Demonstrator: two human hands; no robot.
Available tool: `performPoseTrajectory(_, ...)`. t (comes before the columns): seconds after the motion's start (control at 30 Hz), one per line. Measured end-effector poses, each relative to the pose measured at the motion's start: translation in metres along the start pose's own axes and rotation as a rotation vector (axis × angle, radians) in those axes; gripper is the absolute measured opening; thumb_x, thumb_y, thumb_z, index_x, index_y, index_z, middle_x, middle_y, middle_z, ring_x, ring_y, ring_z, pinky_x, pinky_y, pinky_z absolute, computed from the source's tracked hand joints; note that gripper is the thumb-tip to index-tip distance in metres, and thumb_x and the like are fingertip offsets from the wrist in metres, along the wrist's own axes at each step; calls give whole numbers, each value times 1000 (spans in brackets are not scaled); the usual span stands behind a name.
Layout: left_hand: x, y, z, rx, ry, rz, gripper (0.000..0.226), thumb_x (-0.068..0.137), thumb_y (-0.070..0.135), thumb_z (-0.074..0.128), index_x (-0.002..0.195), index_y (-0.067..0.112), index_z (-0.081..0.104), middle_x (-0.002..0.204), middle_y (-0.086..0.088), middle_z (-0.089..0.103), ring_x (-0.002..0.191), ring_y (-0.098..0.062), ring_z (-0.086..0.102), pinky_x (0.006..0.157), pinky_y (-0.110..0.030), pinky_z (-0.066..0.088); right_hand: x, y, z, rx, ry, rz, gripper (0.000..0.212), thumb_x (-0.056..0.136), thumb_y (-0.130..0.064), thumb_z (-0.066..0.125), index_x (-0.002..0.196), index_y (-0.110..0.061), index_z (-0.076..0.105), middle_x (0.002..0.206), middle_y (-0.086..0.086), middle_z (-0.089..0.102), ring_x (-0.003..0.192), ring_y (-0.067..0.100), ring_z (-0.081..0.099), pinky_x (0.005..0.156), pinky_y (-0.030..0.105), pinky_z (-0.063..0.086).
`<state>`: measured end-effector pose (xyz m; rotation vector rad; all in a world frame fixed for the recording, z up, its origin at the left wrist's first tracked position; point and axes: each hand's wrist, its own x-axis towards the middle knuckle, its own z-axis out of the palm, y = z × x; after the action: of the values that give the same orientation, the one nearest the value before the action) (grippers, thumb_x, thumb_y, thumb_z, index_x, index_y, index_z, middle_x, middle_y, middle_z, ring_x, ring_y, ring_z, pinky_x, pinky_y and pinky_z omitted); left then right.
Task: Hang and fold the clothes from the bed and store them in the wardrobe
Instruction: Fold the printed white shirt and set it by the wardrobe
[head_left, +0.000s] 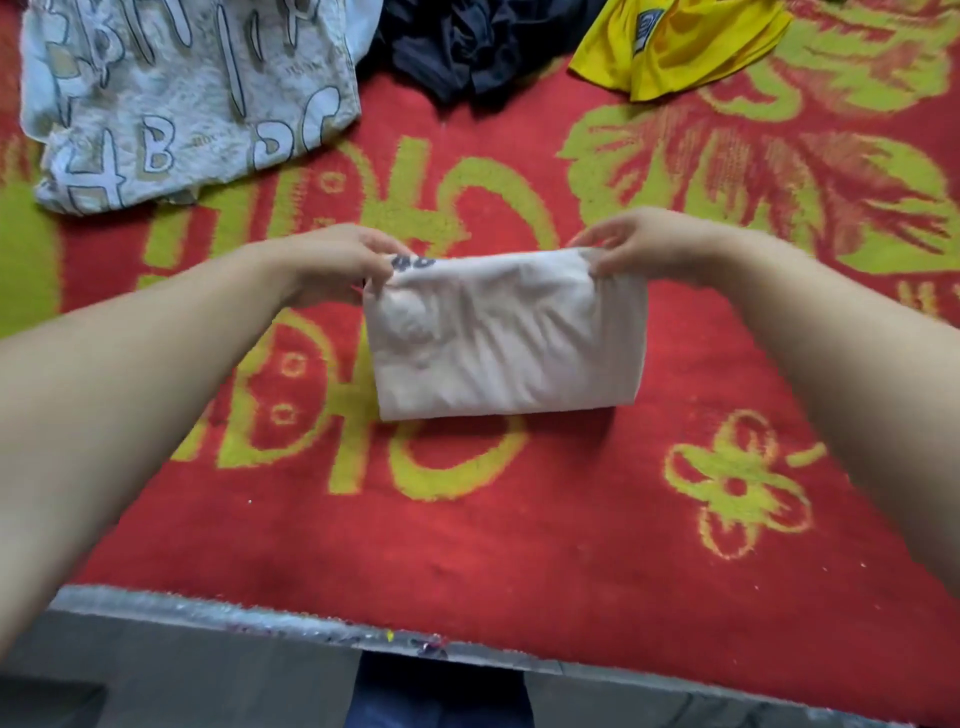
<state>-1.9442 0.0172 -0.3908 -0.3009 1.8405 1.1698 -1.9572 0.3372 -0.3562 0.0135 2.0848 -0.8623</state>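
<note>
A white garment (506, 338), folded into a small rectangle with a dark print at its far left corner, lies in the middle of the bed. My left hand (337, 262) pinches its far left corner. My right hand (644, 244) pinches its far right corner. The far edge is lifted slightly while the near edge rests on the red and green bed cover (519, 519). Both forearms reach in from the bottom corners.
A grey letter-print garment (182, 98) lies folded at the far left. A dark blue garment (467, 47) is heaped at the far middle and a yellow garment (691, 47) at the far right. The bed's near edge (311, 623) runs along the bottom, floor below.
</note>
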Motion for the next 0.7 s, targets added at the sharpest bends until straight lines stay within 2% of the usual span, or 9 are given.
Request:
performPoseTrajectory(0.07, 24, 0, 4, 64, 184, -16, 39, 87, 0, 46, 118, 16, 62, 104, -12, 56, 82, -19, 54, 63, -27, 47, 27, 6, 4, -47, 150, 32, 30, 91, -12, 59, 120, -22, 62, 116, 8, 64, 87, 12, 61, 71, 22, 49)
performPoseTrajectory(0.1, 33, -3, 11, 218, 313, -2, 40, 89, 7, 48, 128, 15, 57, 111, -14, 57, 90, -23, 57, 70, -28, 50, 38, 8, 11, -159, 231, 51, 35, 93, -15, 56, 127, -18, 58, 124, 10, 61, 97, 18, 61, 78, 24, 49)
performPoseTrajectory(0.13, 39, -6, 20, 420, 476, 26, 44, 92, 15, 48, 136, 14, 49, 123, -16, 55, 105, -29, 56, 85, -32, 48, 45, 9, 21, -306, 322, 69, 42, 95, -18, 52, 136, -16, 50, 134, 12, 54, 115, 24, 55, 91, 30, 46)
performPoseTrajectory(0.2, 41, -11, 53, 708, 709, 179, 52, 96, 28, 43, 146, 16, 34, 146, -14, 40, 133, -30, 38, 108, -46, 28, 48, 7, 53, -546, 502, 26, 52, 98, -25, 44, 148, -16, 33, 153, 12, 32, 142, 28, 27, 113, 47, 27)
performPoseTrajectory(0.3, 38, -23, 118, 899, 648, 328, 58, 100, 38, 30, 153, 20, 15, 161, -3, 9, 148, -19, 7, 115, -54, 2, 41, 0, 116, -706, 494, -158, 57, 101, -33, 33, 154, -21, 15, 162, 3, 6, 149, 21, -1, 114, 56, 1)
performPoseTrajectory(0.4, 44, -49, 142, 1025, 614, 260, 61, 101, 42, 26, 153, 22, 1, 161, -3, -6, 148, -19, -5, 114, -55, -5, 39, 24, 140, -773, 403, -107, 59, 102, -41, 25, 154, -24, 3, 162, 1, -6, 148, 20, -10, 114, 51, -12)
performPoseTrajectory(0.5, 49, -71, 115, 1005, 637, 250, 62, 100, 47, 26, 153, 23, 2, 161, -4, -4, 148, -20, -3, 114, -52, -9, 40, 62, 115, -778, 448, -30, 58, 101, -45, 22, 154, -29, 2, 162, -4, -4, 149, 19, -7, 113, 56, -12)
performPoseTrajectory(0.63, 39, -93, 71, 944, 669, 83, 67, 97, 51, 16, 153, 19, -2, 161, -2, -8, 148, -18, -9, 114, -55, -8, 25, 96, 83, -692, 476, 170, 58, 100, -47, 13, 154, -28, 0, 162, -4, -3, 149, 18, -8, 112, 62, -8)
performPoseTrajectory(0.7, 25, -91, 69, 917, 699, 116, 69, 98, 49, 18, 152, 11, 0, 160, -9, -6, 148, -22, -7, 114, -56, -6, 10, 93, 84, -724, 529, 117, 59, 101, -42, 25, 154, -20, 9, 162, 3, 2, 149, 22, -4, 111, 65, -5)
